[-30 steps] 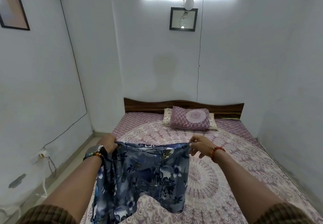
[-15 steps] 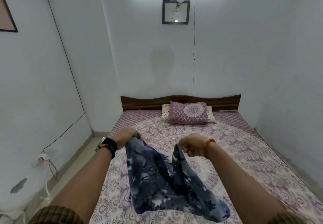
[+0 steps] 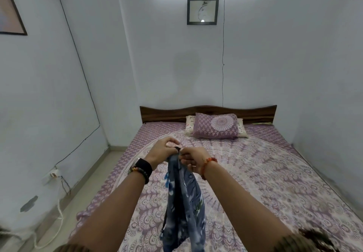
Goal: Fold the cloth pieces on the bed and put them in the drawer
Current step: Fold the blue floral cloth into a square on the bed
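Mid first fold: left hand [image 3: 163,149] and right hand [image 3: 191,158] together, pinching top corners of blue floral cloth [image 3: 184,202], hanging doubled above bed [image 3: 265,173]. Drawer unseen; stowing pending.

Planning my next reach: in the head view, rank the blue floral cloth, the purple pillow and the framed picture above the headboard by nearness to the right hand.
1. Blue floral cloth: pinched in the right hand.
2. Purple pillow: ahead, by the headboard.
3. Framed picture: high on the far wall.
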